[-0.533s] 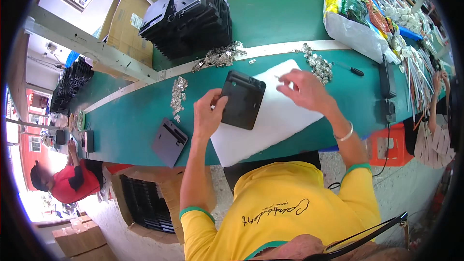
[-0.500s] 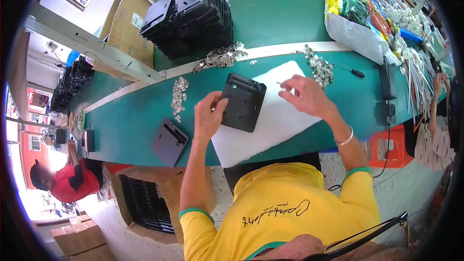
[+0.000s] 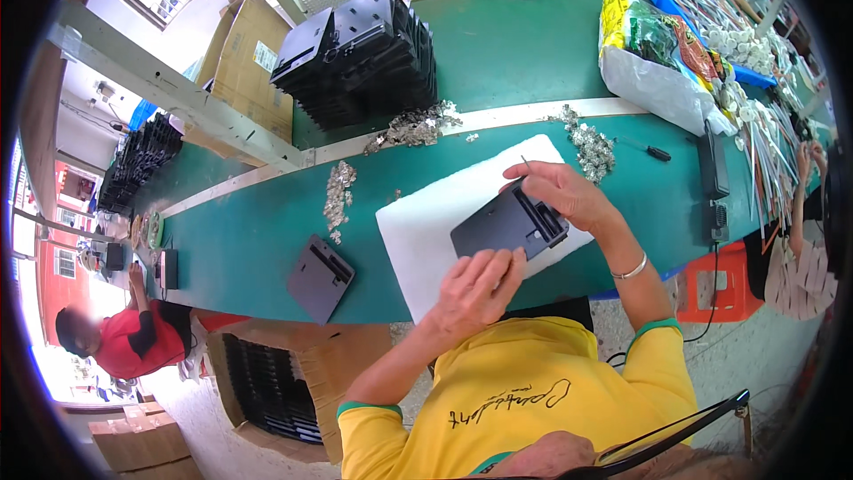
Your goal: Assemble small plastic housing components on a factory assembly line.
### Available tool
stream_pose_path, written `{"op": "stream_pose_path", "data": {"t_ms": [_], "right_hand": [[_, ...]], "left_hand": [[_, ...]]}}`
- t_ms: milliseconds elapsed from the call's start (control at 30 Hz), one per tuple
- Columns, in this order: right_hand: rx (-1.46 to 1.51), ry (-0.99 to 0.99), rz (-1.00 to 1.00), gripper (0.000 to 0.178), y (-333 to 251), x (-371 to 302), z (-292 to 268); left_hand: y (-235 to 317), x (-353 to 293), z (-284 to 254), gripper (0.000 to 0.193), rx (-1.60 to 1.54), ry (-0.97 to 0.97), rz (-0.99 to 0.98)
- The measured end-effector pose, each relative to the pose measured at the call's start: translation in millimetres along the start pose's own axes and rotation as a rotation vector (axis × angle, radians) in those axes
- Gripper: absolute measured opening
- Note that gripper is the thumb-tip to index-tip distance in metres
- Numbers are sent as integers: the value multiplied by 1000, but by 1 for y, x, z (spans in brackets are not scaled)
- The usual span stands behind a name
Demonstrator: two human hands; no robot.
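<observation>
A dark grey plastic panel (image 3: 498, 229) with a slotted strip along one side is tilted over a white foam sheet (image 3: 409, 231). My left hand (image 3: 480, 289) has its fingers closed on the panel's near edge. At its far right end, my right hand (image 3: 569, 196) grips the slotted side; a thin sliver shows by its fingertips, too small to name. Small shiny metal pieces lie in one pile (image 3: 591, 153) just beyond my right hand. A similar panel (image 3: 320, 280) rests on the green table (image 3: 240, 258) to the left.
More metal pieces lie in a far pile (image 3: 413, 129) and a left pile (image 3: 338, 200). Stacked panels (image 3: 355, 71) stand far left. A screwdriver (image 3: 657, 154), plastic bag (image 3: 657, 80) and black adapter (image 3: 711, 160) are at right. A panel-filled carton (image 3: 333, 364) sits below the table edge.
The panel has turned, with its slotted side now to the right, and moved nearer. My left hand went right to its near edge; my right hand came onto it.
</observation>
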State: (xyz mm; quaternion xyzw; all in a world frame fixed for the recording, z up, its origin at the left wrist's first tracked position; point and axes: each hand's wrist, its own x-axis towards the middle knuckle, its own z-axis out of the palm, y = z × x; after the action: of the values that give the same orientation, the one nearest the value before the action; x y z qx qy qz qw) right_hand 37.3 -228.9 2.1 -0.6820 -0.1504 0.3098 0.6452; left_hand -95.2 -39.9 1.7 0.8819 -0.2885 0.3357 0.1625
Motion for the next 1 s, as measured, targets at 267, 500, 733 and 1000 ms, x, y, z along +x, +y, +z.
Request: {"op": "stream_pose_path", "data": {"t_ms": [267,500,733,1000], "right_hand": [[-318,-196,-154,34,-2,38,-24],[-865,-361,-291,34,2,112,3],[-914,378,-362,22,5,137,-15],[-1326,568,-323,14,33,176,-29]], "left_hand": [[-34,-46,18,80,-108,-350,-515],[-75,-40,39,75,-235,-365,-464],[-71,-32,39,73,-46,-371,-371],[-69,-31,45,75,-15,-327,-428]]}}
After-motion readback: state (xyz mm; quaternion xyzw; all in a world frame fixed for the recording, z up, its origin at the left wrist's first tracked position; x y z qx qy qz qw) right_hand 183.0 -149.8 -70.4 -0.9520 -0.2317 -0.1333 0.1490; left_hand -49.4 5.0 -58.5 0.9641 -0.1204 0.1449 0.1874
